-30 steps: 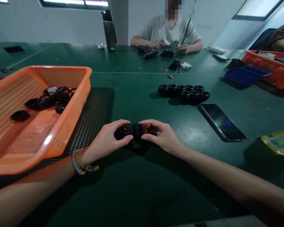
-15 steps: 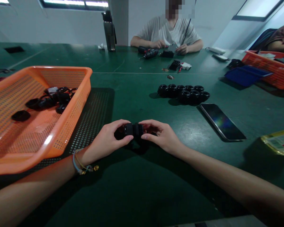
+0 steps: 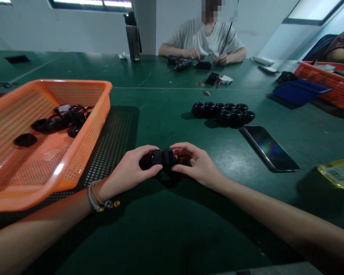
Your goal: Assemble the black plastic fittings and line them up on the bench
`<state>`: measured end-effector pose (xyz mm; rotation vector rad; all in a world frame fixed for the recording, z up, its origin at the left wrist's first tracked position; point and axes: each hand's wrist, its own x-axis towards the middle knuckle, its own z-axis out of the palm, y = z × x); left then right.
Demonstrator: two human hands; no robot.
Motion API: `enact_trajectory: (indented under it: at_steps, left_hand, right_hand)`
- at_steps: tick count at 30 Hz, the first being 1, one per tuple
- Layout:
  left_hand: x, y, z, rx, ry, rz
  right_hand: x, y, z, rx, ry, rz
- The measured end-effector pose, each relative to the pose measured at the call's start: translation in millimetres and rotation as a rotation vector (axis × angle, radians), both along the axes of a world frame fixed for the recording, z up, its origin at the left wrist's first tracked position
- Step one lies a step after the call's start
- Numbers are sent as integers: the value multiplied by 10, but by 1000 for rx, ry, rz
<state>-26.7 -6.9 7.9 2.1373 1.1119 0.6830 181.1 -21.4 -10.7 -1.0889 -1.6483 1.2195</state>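
Between my two hands is a black cylindrical fitting, lying sideways just above the green table, with a ridged collar around its middle. My left hand grips its left end between thumb and fingers. At the other end, my right hand has thumb and curled fingers closed round the fitting's right part. The fingers hide both ends. Beyond my right hand, several similar black fittings stand grouped in two rows with their round openings up.
On the left, an orange basket holds loose black parts. A phone and a yellow-edged clear box lie to the right. Farther off are a blue tray, a power drill, a bottle and a seated person.
My right fingers have shifted and lifted slightly around the fitting's right end, showing a little more of it. My left hand keeps its grip in the same place.
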Motion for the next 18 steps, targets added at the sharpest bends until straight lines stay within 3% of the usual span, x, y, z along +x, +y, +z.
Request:
enact_trajectory:
  at_steps: [18]
  left_hand:
    - [9, -4, 11, 4, 18, 5]
  right_hand:
    - [4, 2, 23, -23, -38, 6]
